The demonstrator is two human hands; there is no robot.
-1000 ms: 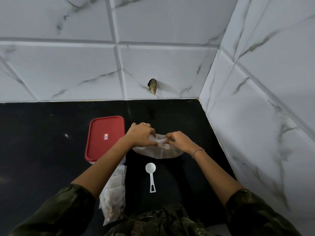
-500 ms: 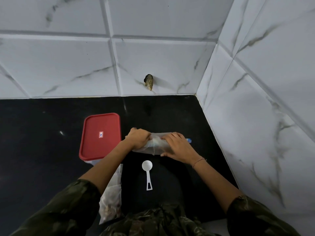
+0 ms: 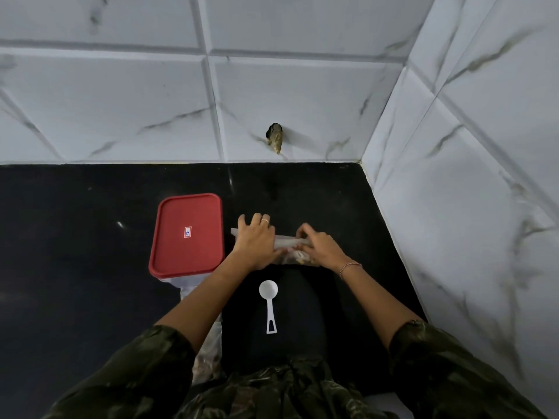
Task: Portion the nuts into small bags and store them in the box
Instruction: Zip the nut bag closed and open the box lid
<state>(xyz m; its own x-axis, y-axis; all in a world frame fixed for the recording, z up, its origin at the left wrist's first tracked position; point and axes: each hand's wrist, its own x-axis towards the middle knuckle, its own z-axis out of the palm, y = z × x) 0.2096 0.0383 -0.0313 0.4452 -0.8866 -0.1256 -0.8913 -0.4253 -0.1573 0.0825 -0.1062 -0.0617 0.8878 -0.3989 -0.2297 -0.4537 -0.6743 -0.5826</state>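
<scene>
Nut bag [image 3: 291, 244] lies flat under the fingers, left hand [image 3: 255, 241] spread and pressing it, right hand [image 3: 320, 247] pinching its top edge, so I'd say sealing step; next the closed box [image 3: 187, 234] just left of the fingers needs opening

Large white wall tiles veined with grey marble streaks [image 3: 121, 110] are lining the back of the scene and meeting a matching tiled side wall [image 3: 484, 146] in a corner at right. A glossy black stone countertop [image 3: 75, 252] is running beneath them, catching a small glint of light [image 3: 120, 224]. A small dark brownish stub [image 3: 274, 137] is jutting from the back tiles just above the counter.
</scene>
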